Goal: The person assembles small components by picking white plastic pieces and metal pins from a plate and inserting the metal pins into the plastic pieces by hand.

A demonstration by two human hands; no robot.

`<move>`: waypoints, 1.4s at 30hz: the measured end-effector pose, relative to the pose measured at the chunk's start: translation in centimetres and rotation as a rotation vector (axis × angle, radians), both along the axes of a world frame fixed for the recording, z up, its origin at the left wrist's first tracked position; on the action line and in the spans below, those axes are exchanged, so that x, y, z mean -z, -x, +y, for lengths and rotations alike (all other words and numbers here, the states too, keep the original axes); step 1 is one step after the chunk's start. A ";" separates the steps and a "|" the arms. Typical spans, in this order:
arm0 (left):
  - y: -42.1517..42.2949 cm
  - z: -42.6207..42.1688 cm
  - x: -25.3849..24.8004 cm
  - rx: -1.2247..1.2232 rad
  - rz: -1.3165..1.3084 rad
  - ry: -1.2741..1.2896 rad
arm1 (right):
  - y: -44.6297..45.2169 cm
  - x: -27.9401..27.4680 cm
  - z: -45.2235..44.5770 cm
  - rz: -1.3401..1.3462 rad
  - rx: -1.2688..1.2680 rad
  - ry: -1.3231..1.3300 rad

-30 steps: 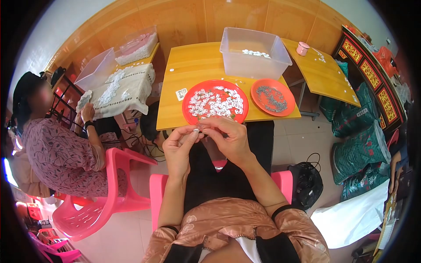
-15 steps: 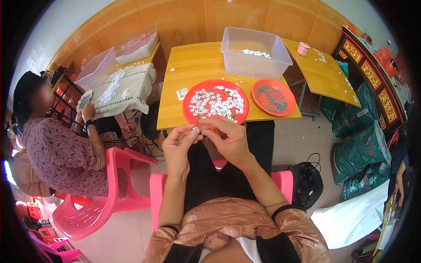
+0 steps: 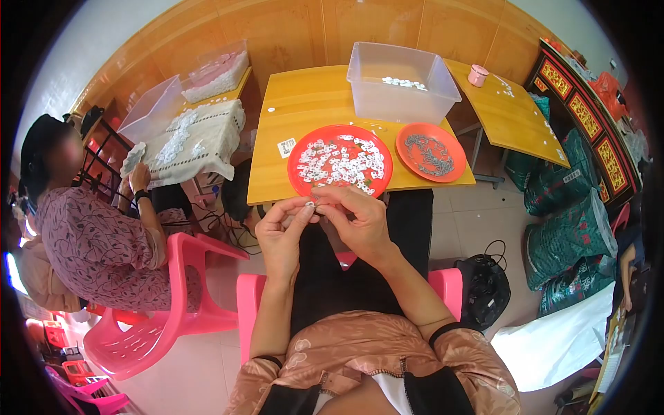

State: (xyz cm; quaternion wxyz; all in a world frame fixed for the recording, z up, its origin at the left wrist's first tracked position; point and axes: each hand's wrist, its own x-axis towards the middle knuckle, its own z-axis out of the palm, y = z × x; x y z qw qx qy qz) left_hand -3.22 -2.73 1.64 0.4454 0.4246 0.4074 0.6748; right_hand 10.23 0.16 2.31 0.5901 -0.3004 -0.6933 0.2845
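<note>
My left hand (image 3: 282,232) pinches a small white piece (image 3: 310,205) between thumb and fingers, just in front of the red plate. My right hand (image 3: 358,220) meets it there, its fingers closed together at the same spot; what they grip is too small to make out. Many small white pieces lie spread over the red plate (image 3: 294,178). To its right, an orange-red plate (image 3: 408,168) carries a pile of small grey metal parts. Both plates rest near the front edge of the yellow table (image 3: 277,124).
A clear plastic bin (image 3: 398,104) with white pieces stands behind the plates. At left, a co-worker (image 3: 104,242) sits by a cloth-covered table (image 3: 221,138). A pink cup (image 3: 477,76) stands on the right table. Green sacks (image 3: 570,238) and a black bag (image 3: 484,290) are at right.
The fingers of both my hands have shifted slightly around the small white piece, which stays between them. At the far right edge, another person's arm has come further into view.
</note>
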 end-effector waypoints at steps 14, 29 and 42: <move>-0.6 0.3 1.2 -0.058 -0.040 0.018 | 0.3 1.2 0.2 0.141 -0.069 0.182; 0.4 1.2 2.2 0.057 -0.346 0.218 | -0.9 1.3 2.0 0.042 -0.009 0.153; 1.1 1.3 2.2 0.108 -0.456 0.210 | -7.5 6.4 14.3 -0.777 0.469 0.027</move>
